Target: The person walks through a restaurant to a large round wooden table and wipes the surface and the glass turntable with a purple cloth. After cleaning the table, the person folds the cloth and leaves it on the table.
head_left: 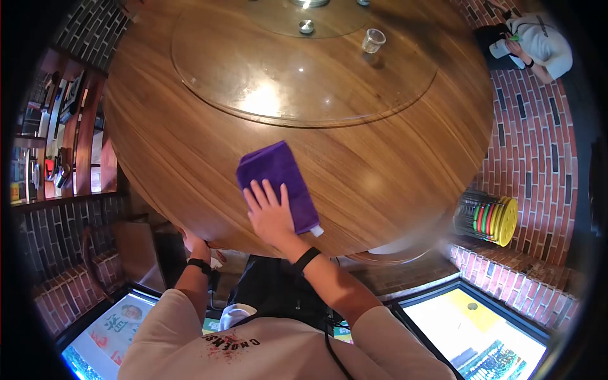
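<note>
A folded purple cloth (273,166) with a small white tag lies on the round wooden table (380,164), near its front edge. My right hand (271,212) rests flat on the cloth, fingers spread, with a black band on the wrist. At the table's front left edge is my left hand (193,242), partly hidden by the rim; how its fingers are bent cannot be made out. Further back, a glass turntable (221,82) carries a small clear glass (373,40) and a small round metal piece (306,26).
A person (538,44) in a light top is at the upper right, holding something white and green. Stacked stools (503,220) with a yellow top stand at the right. Shelves (79,133) line the left wall. A wooden chair (136,253) is at the lower left.
</note>
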